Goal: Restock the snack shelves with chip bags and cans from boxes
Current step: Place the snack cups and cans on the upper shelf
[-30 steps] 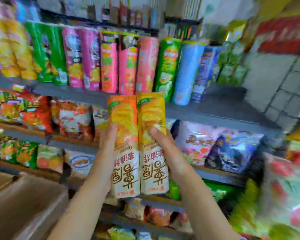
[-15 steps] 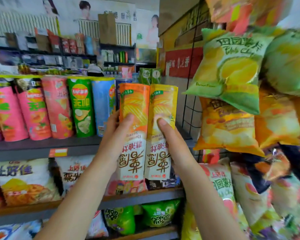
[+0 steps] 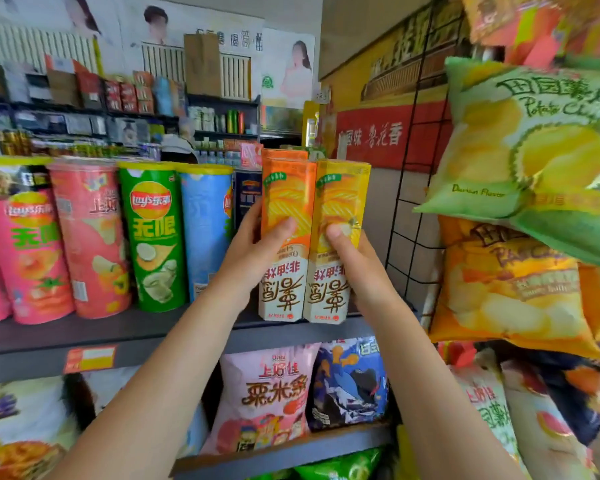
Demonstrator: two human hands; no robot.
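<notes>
Now we face the grey shelf (image 3: 49,336) with four round chip cans (image 3: 153,237) on it; our two upright chip boxes, orange (image 3: 284,216) and yellow (image 3: 342,202), hover side by side just right of them, left hand (image 3: 246,258) gripping one, right hand (image 3: 354,265) the other.

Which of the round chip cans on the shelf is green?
The green Lay's can, third from the left, between a pink-red can and a blue can.
</notes>
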